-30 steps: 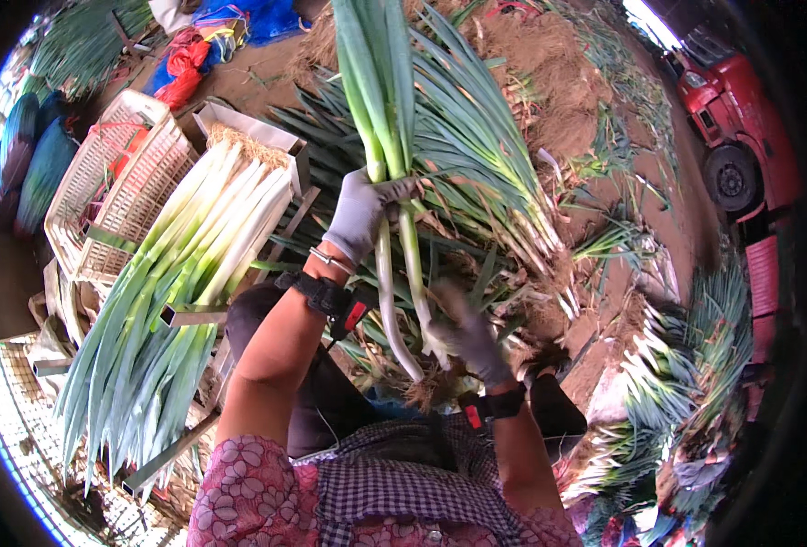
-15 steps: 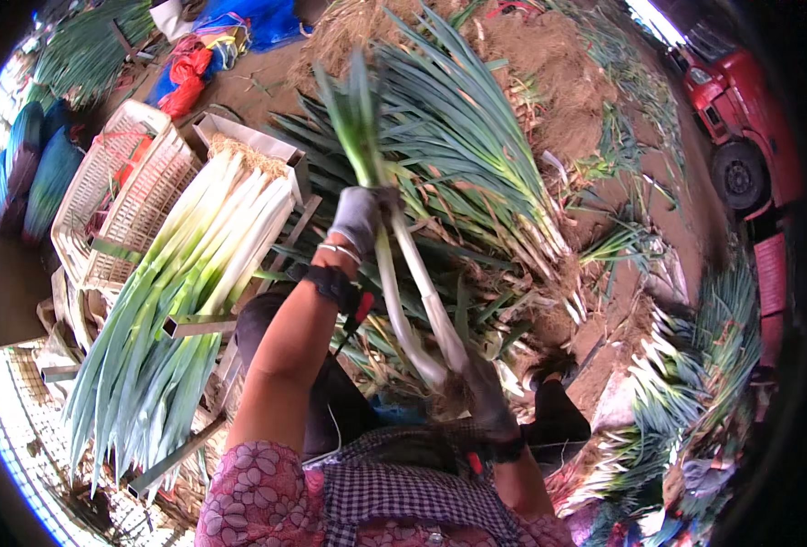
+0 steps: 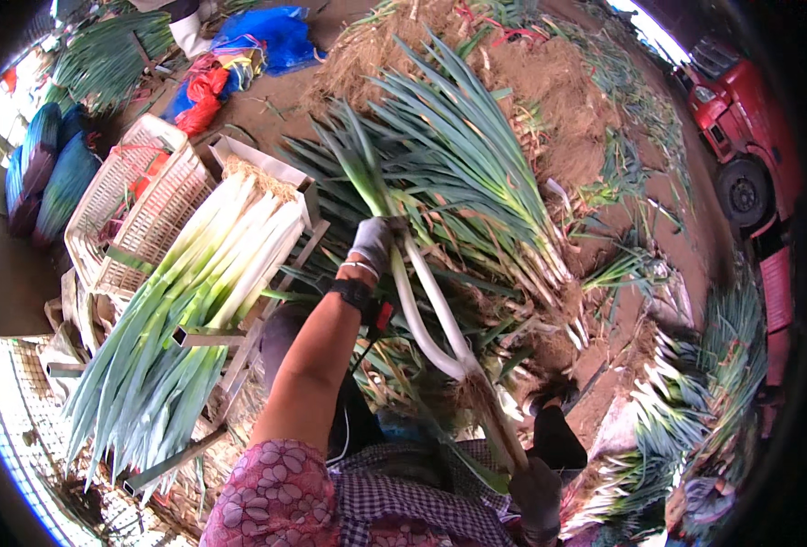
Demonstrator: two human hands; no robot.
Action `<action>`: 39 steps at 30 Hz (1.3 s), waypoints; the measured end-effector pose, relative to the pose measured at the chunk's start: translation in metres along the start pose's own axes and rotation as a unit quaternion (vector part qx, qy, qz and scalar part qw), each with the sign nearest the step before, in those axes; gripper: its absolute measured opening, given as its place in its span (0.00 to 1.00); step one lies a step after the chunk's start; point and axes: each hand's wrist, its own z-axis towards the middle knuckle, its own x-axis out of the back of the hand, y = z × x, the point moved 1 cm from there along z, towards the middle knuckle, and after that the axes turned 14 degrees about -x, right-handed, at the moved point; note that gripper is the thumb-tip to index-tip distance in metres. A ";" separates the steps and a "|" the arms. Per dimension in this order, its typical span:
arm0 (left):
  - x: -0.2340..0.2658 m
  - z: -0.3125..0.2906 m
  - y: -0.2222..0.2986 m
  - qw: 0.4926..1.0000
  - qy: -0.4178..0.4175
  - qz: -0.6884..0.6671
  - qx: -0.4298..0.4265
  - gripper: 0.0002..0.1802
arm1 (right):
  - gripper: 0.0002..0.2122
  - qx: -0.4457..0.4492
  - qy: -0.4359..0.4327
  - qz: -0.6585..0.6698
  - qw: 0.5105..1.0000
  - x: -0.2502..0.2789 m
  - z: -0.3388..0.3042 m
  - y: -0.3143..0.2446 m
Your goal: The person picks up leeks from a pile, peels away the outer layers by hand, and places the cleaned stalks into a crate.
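Observation:
My left hand (image 3: 374,244), in a grey glove, is closed around two large green onions (image 3: 433,317), their leaves pointing away from me and their white stems and roots toward me. My right hand (image 3: 538,493), also gloved, is low at the right, closed on the end of a brownish outer leaf (image 3: 502,427) stretched from the root end. Beyond my left hand lies a pile of untrimmed green onions (image 3: 476,150). To the left, a bundle of white-stemmed green onions (image 3: 226,242) rests on a metal rack (image 3: 210,337), roots against its end plate.
A white plastic basket (image 3: 162,205) stands left of the rack, with blue net sacks (image 3: 55,173) beyond it. Blue plastic sheeting (image 3: 280,41) and red twine (image 3: 206,96) lie at the back. More green onions (image 3: 668,383) lie at the right, near a red truck (image 3: 745,137).
My right hand has moved down and right from the roots, drawing the outer leaf off along with it. My left hand has shifted slightly down and right, still holding the onions.

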 end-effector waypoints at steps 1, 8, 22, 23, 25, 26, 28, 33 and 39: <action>-0.014 -0.007 0.000 0.999 -0.012 0.051 -0.008 0.09 | 0.05 -0.003 0.008 -0.004 1.000 -0.004 -0.006 0.016; 0.002 0.016 0.010 0.996 0.005 0.049 -0.071 0.09 | 0.08 -0.034 0.121 -0.110 0.986 0.039 -0.026 0.049; -0.054 -0.021 0.039 0.942 -0.102 -0.294 -0.128 0.08 | 0.17 0.029 0.031 0.103 0.994 -0.004 0.163 -0.053; -0.065 -0.044 0.034 0.950 -0.119 -0.247 -0.148 0.09 | 0.14 0.015 0.065 0.237 0.969 -0.013 0.181 -0.069; -0.099 -0.098 0.006 0.929 -0.104 -0.354 -0.031 0.10 | 0.10 -0.024 0.100 -0.258 0.961 -0.026 0.214 -0.103; -0.096 -0.106 -0.018 0.941 -0.138 -0.310 0.010 0.14 | 0.10 0.006 0.093 -0.258 0.962 -0.026 0.216 -0.111; -0.102 -0.161 -0.011 0.932 -0.321 -0.167 -0.004 0.24 | 0.10 0.092 0.155 0.359 0.916 0.017 0.215 -0.071; -0.105 -0.205 0.030 0.675 -0.209 0.338 -0.621 0.47 | 0.11 0.292 -0.018 0.647 0.704 0.093 0.151 -0.119; -0.156 -0.187 0.035 0.641 -0.215 0.295 -0.675 0.39 | 0.26 0.355 -0.119 0.751 0.545 0.153 0.108 -0.139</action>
